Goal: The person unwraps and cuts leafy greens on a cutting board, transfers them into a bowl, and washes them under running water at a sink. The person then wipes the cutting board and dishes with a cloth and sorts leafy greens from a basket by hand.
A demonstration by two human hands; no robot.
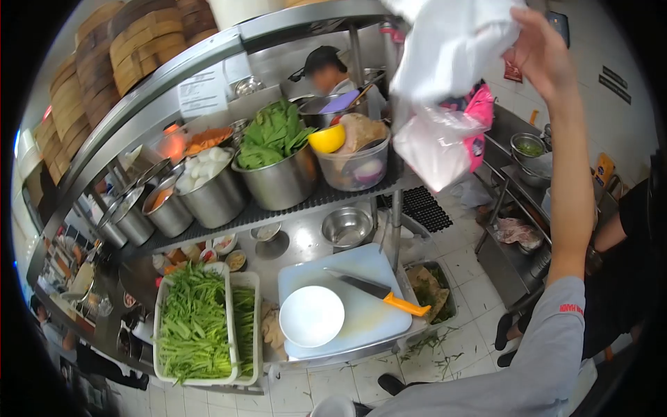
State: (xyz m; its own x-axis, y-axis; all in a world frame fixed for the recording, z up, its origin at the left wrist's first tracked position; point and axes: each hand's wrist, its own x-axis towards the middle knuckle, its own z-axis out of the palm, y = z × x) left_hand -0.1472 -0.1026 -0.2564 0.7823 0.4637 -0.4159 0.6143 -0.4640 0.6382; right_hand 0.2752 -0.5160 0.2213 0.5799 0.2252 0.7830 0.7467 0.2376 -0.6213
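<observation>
My right hand [540, 54] is raised at the upper right, with its fingers on the edge of a white plastic bag [455, 48]. The bag is partly blurred. Right below it hangs a clear-white plastic bag [434, 142] with a pink printed bag [478, 128] beside it. My left hand is out of view. On the counter below, a white bowl [312, 316] rests on a pale blue cutting board [379, 267]. A knife with an orange handle [406, 304] lies on the same board, to the right of the bowl.
Two white baskets of leafy greens [194, 323] stand left of the board. Metal pots and a plastic tub [354, 167] line the shelf [278, 221] above. A co-worker [328, 73] is behind it. A bin [432, 292] with scraps sits below right; a person in black [618, 278] stands at right.
</observation>
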